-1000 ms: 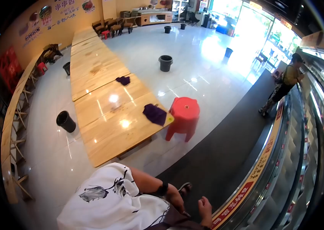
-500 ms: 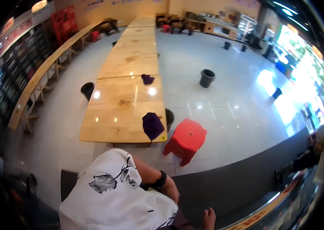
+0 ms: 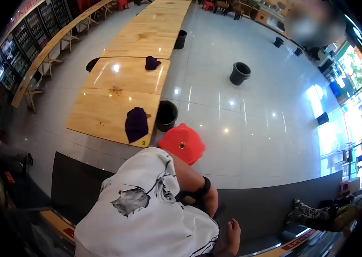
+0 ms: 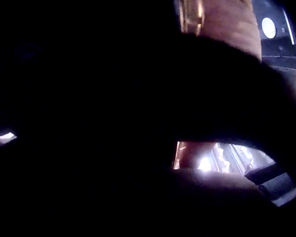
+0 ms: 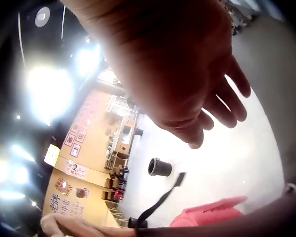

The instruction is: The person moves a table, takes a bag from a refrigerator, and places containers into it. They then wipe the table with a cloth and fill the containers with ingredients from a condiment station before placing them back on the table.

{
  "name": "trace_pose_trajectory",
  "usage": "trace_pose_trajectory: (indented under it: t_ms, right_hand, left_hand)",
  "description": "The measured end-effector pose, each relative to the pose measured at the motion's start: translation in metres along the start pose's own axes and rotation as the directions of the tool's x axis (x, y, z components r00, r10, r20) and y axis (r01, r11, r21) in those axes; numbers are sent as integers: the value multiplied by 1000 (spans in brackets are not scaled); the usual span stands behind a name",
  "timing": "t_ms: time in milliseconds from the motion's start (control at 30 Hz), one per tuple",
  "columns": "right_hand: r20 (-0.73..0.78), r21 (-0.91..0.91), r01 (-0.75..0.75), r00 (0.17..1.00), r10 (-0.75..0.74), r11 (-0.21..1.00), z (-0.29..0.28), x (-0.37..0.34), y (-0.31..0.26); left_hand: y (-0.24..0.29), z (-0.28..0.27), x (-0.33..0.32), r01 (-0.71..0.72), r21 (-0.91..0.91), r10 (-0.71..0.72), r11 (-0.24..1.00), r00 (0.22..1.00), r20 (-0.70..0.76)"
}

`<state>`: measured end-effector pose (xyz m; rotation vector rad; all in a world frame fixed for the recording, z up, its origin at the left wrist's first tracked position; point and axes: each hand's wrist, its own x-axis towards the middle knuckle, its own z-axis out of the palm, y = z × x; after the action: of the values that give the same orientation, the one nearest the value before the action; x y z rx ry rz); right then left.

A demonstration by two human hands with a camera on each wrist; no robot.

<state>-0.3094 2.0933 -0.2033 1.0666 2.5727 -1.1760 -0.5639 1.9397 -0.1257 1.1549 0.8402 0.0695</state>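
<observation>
Item: glossy red plastic stool with a lobed seat and a dark central hole (image 3: 190, 140), 1 near; 2 more red stools show small at the far end. Location: on the floor, just beside the near right corner of the long pale varnished wooden worktop (image 3: 91, 113); contact cannot be told.

Governing relation: in the head view, the stool lies at about 11 o'clock from both hands, the left hand (image 3: 211, 203) appearing nearer, the right hand (image 3: 234, 237) farther. Seat roughly round, no clear long axis.

Grip, left: cannot be told; fingers hidden, wrist view nearly black. Grip, right: fingers loosely extended and spread, nothing held.

Cloths, dark purple fabric, 2. Near cloth (image 3: 137, 124): by the worktop's near right corner, between 10 and 11 o'clock from the left hand, long axis roughly 12 to 6. Far cloth (image 3: 152, 63): smaller, at about 1 o'clock from the near cloth.

Round black plastic buckets, 7 counted, the farthest small; nearest bucket (image 3: 166, 115) stands beside the worktop's right edge.

Yellow corner label (image 3: 144, 142): 1.
</observation>
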Motion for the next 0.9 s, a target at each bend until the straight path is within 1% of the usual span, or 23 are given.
trace_pose_trajectory:
  t_ms: [67, 100, 133, 167, 200, 233, 267, 300, 333, 367, 400, 433, 467, 500, 533, 567, 633, 700, 733, 767, 800, 833, 900]
  right_hand:
    - [-14, 36, -17, 1000, 18, 999, -25, 24, 35]
    - [-60, -33, -20, 998, 18, 999, -36, 39, 49]
    - [-108, -103, -24, 994, 13, 994, -46, 52, 63]
    - [-105, -95, -11, 994, 1, 995, -54, 70, 81]
    - [-61, -84, -36, 998, 31, 996, -57, 93, 105]
    - [-18, -74, -59, 998, 58, 995, -59, 119, 130]
    - [-19, -68, -45, 999, 44, 997, -54, 149, 161]
    - [17, 66, -81, 997, 80, 995, -50, 175, 188]
    - [63, 195, -126, 991, 115, 973, -50, 199, 216]
    - [71, 196, -126, 991, 114, 973, -65, 222, 215]
    - [172, 304, -170, 978, 121, 937, -94, 247, 198]
    - [268, 403, -209, 958, 104, 891, -130, 275, 178]
    - [267, 403, -186, 960, 79, 896, -163, 303, 173]
    - [188, 158, -87, 981, 56, 984, -189, 330, 165]
    - [107, -97, 2, 994, 8, 995, -210, 362, 155]
    - [99, -82, 30, 995, -22, 996, -237, 395, 143]
    - [92, -208, 138, 988, -121, 968, -280, 454, 126]
    - [124, -226, 184, 979, -159, 957, -313, 516, 105]
    - [142, -235, 225, 970, -196, 945, -322, 550, 88]
    - [146, -233, 235, 968, -205, 944, -330, 580, 72]
    - [164, -220, 300, 949, -268, 928, -338, 613, 56]
    - [177, -205, 363, 927, -330, 909, -346, 646, 40]
    - [163, -201, 408, 910, -380, 891, -353, 707, 3]
  left_hand:
    - [25, -40, 18, 43, 301, -42, 952, 999, -11]
    - [-14, -68, 87, -140, 358, 172, 923, 983, -59]
    - [-51, -96, 154, -303, 449, 387, 840, 916, -107]
    - [-87, -123, 217, -412, 557, 573, 722, 806, -147]
    - [-54, -137, 185, -397, 560, 564, 727, 810, -158]
    - [-17, -148, 154, -206, 556, 369, 805, 908, -198]
    - [11, -168, 126, -4, 543, 157, 840, 959, -235]
    - [11, -201, 126, 5, 544, 150, 839, 959, -240]
    - [8, -235, 133, 13, 531, 103, 848, 977, -188]
    - [5, -267, 141, 18, 514, 60, 857, 989, -135]
    - [10, -296, 150, 20, 496, 25, 868, 996, -86]
    - [24, -323, 147, 29, 492, 27, 870, 994, -107]
    - [42, -348, 134, 40, 425, 12, 904, 993, -120]
    - [54, -369, 119, 61, 360, -18, 931, 992, -121]
    - [56, -389, 115, -69, 198, 96, 978, 987, -129]
    - [62, -406, 105, -119, 102, 134, 988, 978, -161]
    - [59, -441, 97, -100, 127, 130, 987, 957, -260]
    - [76, -466, 88, 65, -150, -118, 986, 917, -380]
    - [76, -479, 92, 90, -105, -131, 990, 855, -502]
    - [64, -499, 107, 103, -47, -112, 994, 832, -543]
    - [57, -524, 111, 104, -50, -114, 993, 827, -550]
    - [51, -553, 113, 70, 17, -51, 997, 846, -530]
    - [33, -609, 110, -1, 151, 73, 989, 879, -471]
